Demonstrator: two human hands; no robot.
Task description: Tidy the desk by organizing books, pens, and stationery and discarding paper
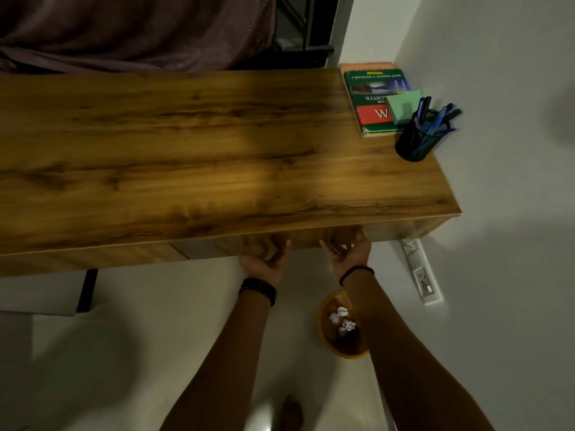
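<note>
The wooden desk (186, 157) fills the view. At its far right corner lies a stack of books (370, 98), a green one on top, with a green sticky-note pad (404, 105) on it. In front of the books stands a black mesh pen holder (413, 141) with several blue pens. My left hand (264, 259) and my right hand (348, 250) are just below the desk's front edge, palms up, fingers loosely curled, nothing visibly in them. On the floor under my right forearm an orange bin (329, 337) holds crumpled paper balls (342, 318).
White walls close the right side, with a wall socket (426, 284) low beside the desk. A dark curtain (133, 29) hangs behind the desk. A black desk leg (88, 287) stands at the left. The floor is pale tile.
</note>
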